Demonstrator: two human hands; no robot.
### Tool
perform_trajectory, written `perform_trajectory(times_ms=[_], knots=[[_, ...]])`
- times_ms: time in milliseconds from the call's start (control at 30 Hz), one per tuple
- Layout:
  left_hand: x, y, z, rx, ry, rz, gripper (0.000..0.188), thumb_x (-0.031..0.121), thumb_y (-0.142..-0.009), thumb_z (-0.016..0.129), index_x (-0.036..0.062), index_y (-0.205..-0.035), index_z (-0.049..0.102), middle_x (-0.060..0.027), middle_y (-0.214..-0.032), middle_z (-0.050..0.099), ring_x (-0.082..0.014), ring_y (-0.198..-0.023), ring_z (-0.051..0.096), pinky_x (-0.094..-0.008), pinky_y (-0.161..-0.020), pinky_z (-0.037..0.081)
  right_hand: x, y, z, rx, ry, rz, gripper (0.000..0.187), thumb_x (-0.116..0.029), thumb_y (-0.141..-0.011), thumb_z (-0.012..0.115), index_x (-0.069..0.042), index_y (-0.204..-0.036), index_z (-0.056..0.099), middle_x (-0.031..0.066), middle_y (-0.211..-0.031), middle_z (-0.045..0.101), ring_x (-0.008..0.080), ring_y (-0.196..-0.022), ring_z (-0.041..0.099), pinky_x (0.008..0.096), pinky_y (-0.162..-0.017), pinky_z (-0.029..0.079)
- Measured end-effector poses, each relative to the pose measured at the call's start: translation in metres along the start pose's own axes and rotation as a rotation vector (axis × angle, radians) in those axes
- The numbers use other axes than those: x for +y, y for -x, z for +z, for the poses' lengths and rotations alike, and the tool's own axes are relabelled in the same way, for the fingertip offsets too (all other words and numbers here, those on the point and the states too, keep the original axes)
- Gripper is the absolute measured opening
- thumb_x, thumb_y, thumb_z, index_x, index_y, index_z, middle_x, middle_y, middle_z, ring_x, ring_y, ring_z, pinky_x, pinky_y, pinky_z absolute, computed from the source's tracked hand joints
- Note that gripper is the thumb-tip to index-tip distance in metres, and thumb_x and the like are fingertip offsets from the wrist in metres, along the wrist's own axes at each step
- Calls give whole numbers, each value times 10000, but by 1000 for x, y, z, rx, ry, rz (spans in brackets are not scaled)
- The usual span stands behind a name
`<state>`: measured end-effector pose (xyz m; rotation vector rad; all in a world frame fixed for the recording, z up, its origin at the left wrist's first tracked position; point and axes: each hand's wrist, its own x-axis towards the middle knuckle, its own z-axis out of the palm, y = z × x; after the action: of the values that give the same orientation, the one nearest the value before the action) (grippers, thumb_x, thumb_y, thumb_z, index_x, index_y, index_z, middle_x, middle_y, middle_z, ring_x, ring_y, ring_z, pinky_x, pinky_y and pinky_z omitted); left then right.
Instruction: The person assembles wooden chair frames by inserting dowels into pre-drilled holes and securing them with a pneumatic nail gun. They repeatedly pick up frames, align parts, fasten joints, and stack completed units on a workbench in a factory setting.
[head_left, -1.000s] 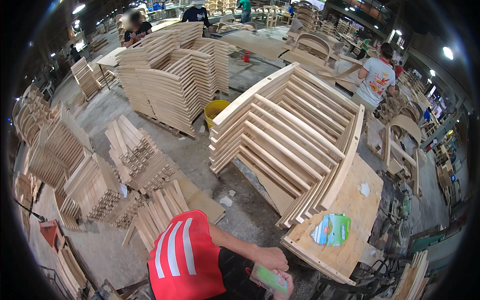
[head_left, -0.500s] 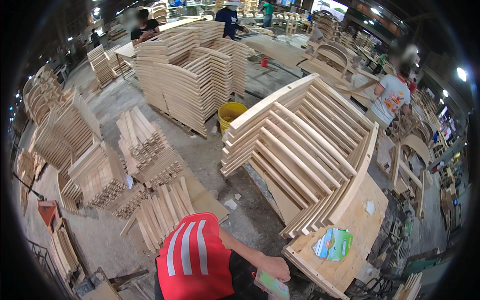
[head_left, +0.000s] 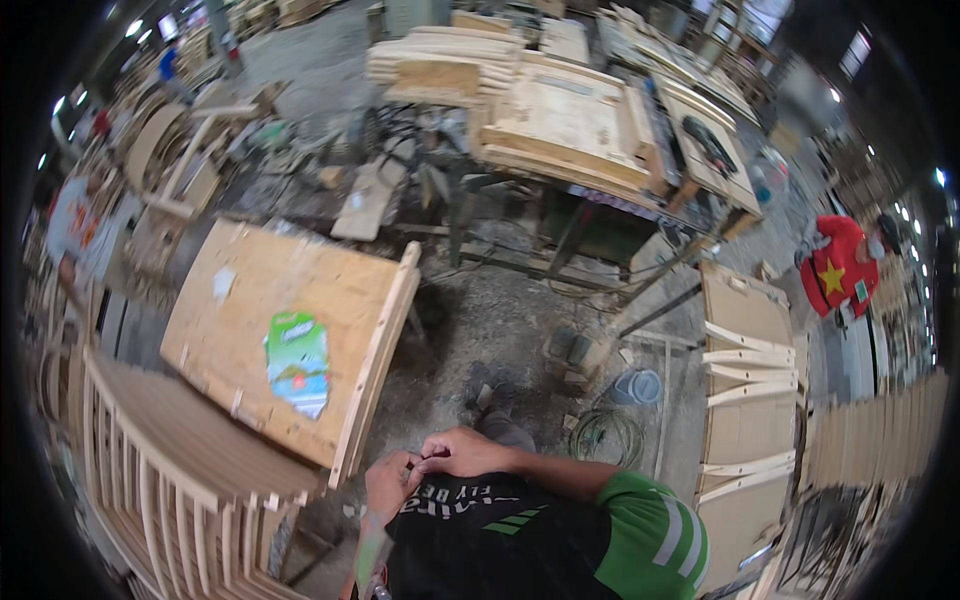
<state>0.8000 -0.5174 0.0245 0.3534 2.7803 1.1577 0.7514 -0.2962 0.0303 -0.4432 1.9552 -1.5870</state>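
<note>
My left hand point(head_left: 391, 487) and my right hand point(head_left: 462, 453) meet in front of my black shirt. Their fingertips are pinched together; whatever is between them, if anything, is too small to make out. A pale greenish band or piece point(head_left: 370, 552) lies along my left forearm, its kind unclear. Left of my hands stands a plywood-topped table point(head_left: 225, 320) with a wooden strip along its near edge. A torn green, white and blue printed sheet point(head_left: 297, 362) lies on it. Stacked wooden slatted frames point(head_left: 180, 440) stand beside that table, nearest my left hand.
A workbench with wooden panels point(head_left: 565, 105) stands ahead, a power tool point(head_left: 708, 145) at its right. Coiled hose point(head_left: 606, 440) and a blue-grey bucket point(head_left: 637, 386) are on the floor. Curved wooden pieces point(head_left: 750, 357) lie on a cardboard-covered surface at right. People point(head_left: 842, 265) work on both sides.
My view has turned to the right, away from the large stacks of frames. My left hand, earlier near the table's corner beside a green-and-white piece, now meets my right hand before my chest.
</note>
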Motion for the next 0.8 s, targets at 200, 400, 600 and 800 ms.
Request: perform_trajectory(times_ms=[200, 400, 600, 800], knots=[[61, -117, 28, -108, 9, 167, 137, 129, -845, 810, 50, -904, 715, -161, -870, 715, -374, -852, 721, -456, -757, 562, 26, 13, -105, 130, 234, 52, 478, -504, -961, 754, -27, -932, 729, 181, -838, 731, 316, -770, 711, 439, -707, 526], [142, -241, 78, -278, 5, 374, 116, 120, -877, 791, 40, -890, 709, -158, -854, 704, -373, -798, 691, -452, -730, 543, 63, 50, -196, 614, 82, -31, 446, -491, -945, 779, -47, -962, 748, 151, -823, 727, 264, -749, 713, 405, -690, 534], [208, -329, 139, -528, 75, 640, 181, 194, -900, 817, 48, -901, 710, -130, -862, 717, -338, -786, 699, -431, -717, 547, 79, 122, -268, 1115, -105, 389, 354, -390, -956, 771, -40, -1010, 767, 112, -867, 763, 217, -799, 731, 390, -737, 565], [233, -378, 191, -874, 53, 722, 197, 241, -905, 820, 72, -978, 747, -122, -892, 733, -324, -776, 712, -411, -707, 563, 97, 177, -293, 1508, -188, 617, 347, -385, -926, 764, -52, -1024, 778, 159, -935, 769, 311, -881, 754, 422, -804, 578]])
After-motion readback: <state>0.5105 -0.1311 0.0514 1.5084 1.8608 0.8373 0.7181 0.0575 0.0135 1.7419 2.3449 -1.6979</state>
